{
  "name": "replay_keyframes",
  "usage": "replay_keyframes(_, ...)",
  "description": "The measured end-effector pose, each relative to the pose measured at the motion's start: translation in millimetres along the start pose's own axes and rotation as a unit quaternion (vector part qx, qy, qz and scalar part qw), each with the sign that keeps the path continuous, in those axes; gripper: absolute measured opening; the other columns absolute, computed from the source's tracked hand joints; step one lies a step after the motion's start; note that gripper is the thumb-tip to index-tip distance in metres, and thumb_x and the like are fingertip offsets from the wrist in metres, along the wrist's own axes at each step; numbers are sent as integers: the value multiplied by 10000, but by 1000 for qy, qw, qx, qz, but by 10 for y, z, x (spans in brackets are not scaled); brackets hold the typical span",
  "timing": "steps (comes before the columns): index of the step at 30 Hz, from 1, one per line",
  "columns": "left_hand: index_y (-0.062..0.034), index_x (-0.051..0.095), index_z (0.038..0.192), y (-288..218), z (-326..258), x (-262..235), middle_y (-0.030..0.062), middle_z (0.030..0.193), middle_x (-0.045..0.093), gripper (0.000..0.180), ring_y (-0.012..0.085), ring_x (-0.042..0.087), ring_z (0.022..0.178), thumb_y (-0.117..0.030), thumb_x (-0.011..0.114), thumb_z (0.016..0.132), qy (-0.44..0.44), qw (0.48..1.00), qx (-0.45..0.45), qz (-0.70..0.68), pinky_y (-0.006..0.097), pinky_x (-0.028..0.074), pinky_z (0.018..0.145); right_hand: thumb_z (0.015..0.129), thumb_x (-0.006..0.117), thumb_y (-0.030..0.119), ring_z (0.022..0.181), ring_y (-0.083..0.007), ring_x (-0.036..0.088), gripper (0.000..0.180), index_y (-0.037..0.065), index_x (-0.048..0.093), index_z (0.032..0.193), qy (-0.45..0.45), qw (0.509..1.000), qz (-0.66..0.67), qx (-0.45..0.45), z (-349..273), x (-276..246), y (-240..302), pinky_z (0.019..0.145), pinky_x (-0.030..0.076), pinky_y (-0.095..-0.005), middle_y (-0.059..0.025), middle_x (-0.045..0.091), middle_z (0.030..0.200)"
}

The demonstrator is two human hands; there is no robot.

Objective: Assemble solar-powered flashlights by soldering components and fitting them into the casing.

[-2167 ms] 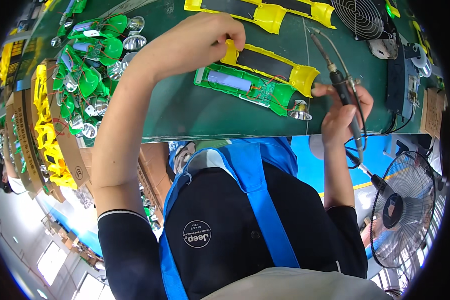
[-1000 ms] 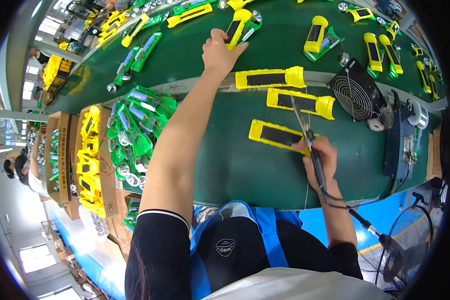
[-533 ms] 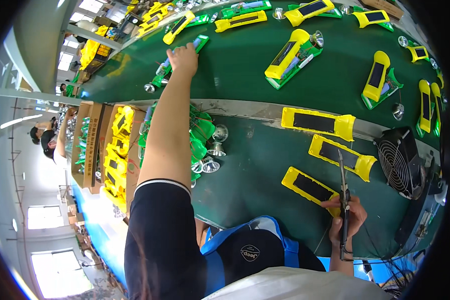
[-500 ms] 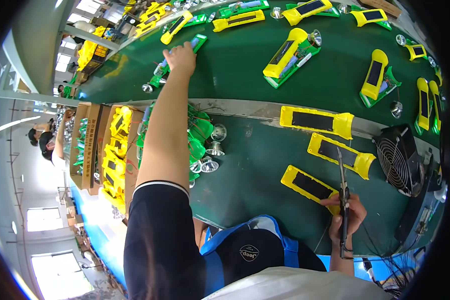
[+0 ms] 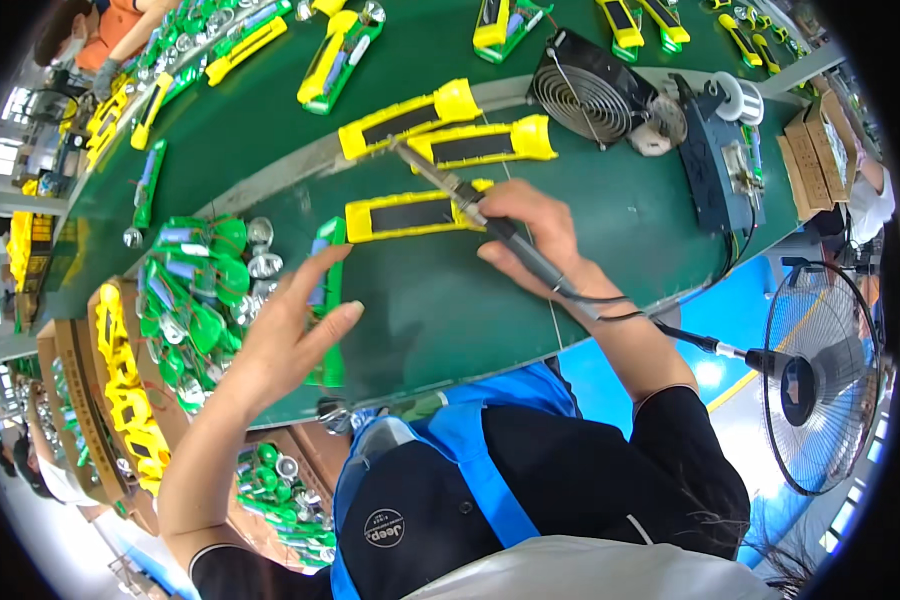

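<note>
My left hand point(image 5: 285, 345) grips a long green housing half point(image 5: 328, 295) with a board inside it, just above the green bench near its front edge. My right hand point(image 5: 530, 235) holds a soldering iron point(image 5: 450, 185) like a pen. Its tip points up-left over three yellow housing halves with dark panels: the nearest point(image 5: 400, 215) lies under the iron, the middle one point(image 5: 480, 145) behind it, the farthest point(image 5: 405, 110) by the strip that divides bench from belt. The iron's black cord point(image 5: 610, 305) runs off over my right wrist.
A heap of green parts and silver reflectors point(image 5: 195, 290) lies left of my left hand, with boxes of yellow housings point(image 5: 120, 400) beyond. A small black fan point(image 5: 595, 85), a dark blue box point(image 5: 720, 165) and a solder spool point(image 5: 740, 95) stand at right. A pedestal fan point(image 5: 820, 370) stands off the bench.
My left arm has drawn back from the far belt to the near bench, now with the green housing half in hand. My right hand with the iron stays by the yellow housings.
</note>
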State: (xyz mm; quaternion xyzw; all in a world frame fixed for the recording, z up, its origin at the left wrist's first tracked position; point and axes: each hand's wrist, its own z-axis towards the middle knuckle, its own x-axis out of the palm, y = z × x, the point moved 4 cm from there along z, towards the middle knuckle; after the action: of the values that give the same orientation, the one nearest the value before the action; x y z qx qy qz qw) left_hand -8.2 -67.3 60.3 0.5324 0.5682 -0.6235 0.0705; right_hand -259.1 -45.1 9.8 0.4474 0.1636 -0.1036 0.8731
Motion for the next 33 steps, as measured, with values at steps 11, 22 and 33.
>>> replay_keyframes(11,-78,130,1425,-178,9,763,190,1128,549,731,258,600,977,-106,581,850,64,786,-136,-600,328,485,831,799,673,213,793,-243,546,355,70,462,1046,-200,980,14,6,-834,-851,272,689,453,-323,-161,553,924)
replay_keyframes(22,-51,586,901,-393,376,760,72,736,530,211,217,550,643,3,645,706,-141,973,168,-76,322,453,566,863,485,254,681,-155,420,219,45,439,907,-237,882,336,231,-1138,-419,-10,691,346,-310,-99,494,753)
replay_keyframes(33,-36,595,799,-323,515,907,38,718,576,120,121,434,495,-8,665,706,-139,961,95,-221,259,372,474,849,518,243,693,-165,444,242,26,432,913,-208,890,287,288,-1101,-392,13,671,353,-291,-122,497,750)
